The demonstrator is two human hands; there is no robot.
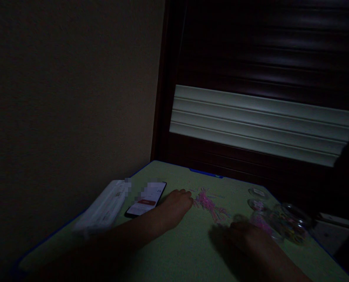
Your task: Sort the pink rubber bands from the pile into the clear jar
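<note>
The pink pile [206, 203] lies on the green table [174, 254], between our hands. Our left hand [177, 205] rests just beside it, fingers curled; we cannot tell whether they pinch anything. Our right hand [246, 235] is blurred, near the clear jar [292, 223], its finger state unclear. The lit phone [148, 199] lies beside our left forearm.

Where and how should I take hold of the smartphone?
Best from above, likely pinching the smartphone across both long edges near its far end: it lies flat, screen up, and the left forearm crowds its near end.
</note>
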